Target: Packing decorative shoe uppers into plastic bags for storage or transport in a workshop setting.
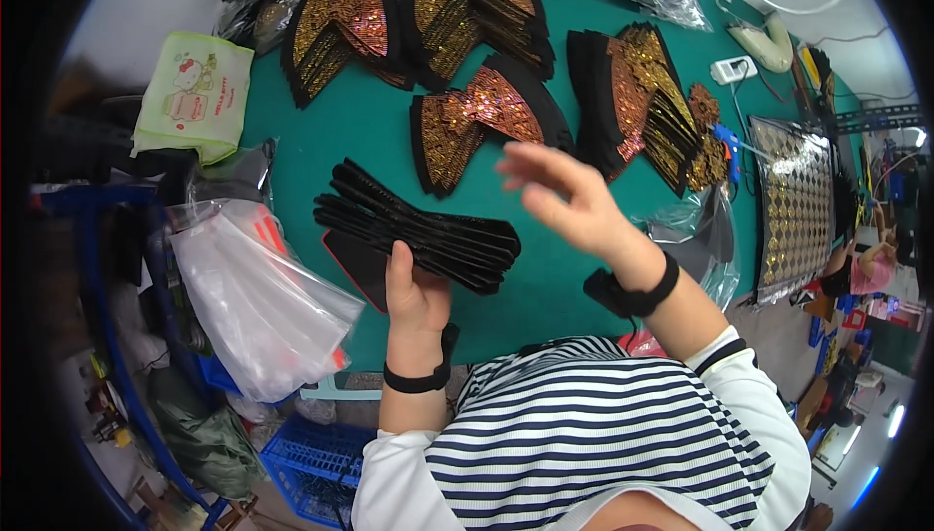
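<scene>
My left hand (415, 299) grips a stack of black pieces (418, 229) from below, its thumb up along the near side. The pieces are long and narrow, with shiny edges fanned out at both ends. My right hand (564, 195) is raised to the right of the stack, fingers apart and slightly blurred, with nothing in it. Just beyond it lies a stack of sequined pieces (508, 112) in gold and copper with black borders. Under the black stack, partly hidden, is a flat dark thing with a red edge (355, 268).
More sequined stacks (336, 30) lie at the back of the green table (292, 156). Clear plastic bags (253, 288) hang over the left edge. A blue glue gun (728, 153), gold trims (705, 132) and a sheet of gold rounds (793, 205) are on the right.
</scene>
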Demonstrator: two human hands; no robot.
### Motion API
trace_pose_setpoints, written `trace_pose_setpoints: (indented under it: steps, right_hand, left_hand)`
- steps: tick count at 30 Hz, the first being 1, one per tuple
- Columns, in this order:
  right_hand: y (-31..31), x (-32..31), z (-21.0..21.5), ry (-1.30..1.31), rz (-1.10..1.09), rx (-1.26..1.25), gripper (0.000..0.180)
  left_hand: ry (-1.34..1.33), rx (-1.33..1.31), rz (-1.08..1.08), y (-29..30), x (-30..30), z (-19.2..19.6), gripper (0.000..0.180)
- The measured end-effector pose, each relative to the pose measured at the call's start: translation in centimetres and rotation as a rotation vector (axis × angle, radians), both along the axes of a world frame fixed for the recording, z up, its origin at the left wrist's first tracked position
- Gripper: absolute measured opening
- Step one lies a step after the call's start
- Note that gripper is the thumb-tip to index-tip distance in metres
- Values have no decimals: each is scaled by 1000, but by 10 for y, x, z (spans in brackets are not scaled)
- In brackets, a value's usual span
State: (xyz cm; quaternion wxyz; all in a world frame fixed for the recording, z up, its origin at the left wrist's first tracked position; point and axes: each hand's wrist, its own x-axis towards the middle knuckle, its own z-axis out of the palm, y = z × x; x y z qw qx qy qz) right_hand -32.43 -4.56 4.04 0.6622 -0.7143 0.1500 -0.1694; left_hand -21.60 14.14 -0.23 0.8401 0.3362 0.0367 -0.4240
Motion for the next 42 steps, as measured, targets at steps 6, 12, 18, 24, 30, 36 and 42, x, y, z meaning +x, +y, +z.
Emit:
trace_pose_setpoints:
  steps: [6,12,18,24,30,36,42]
  right_hand:
    - [-55,56,-77,356,-334,-876,47]
    - [-63,80,-83,753,-317,-1052,78]
    - [-62,78,-84,746,-315,-1105,86]
    - [-67,75,-86,719,-378,-1068,91]
    - [-64,80,-70,523,-82,-1242,94]
    - [-67,95,-71,670,92,-1305,85]
    - [-66,90,-62,614,93,-1239,87]
  left_hand:
    - [139,-133,-45,-5,2,-21,54]
    - [165,-178,-107,-9,1,-40,56]
    - [171,-130,-78,-13,5,-39,54]
    - [154,-113,-84,-15,3,-39,55]
    - [141,-60,-68,-16,-1,-32,56]
    - [130,-72,-73,-15,-3,-39,57]
    - [207,-101,-80,-16,-4,-37,58]
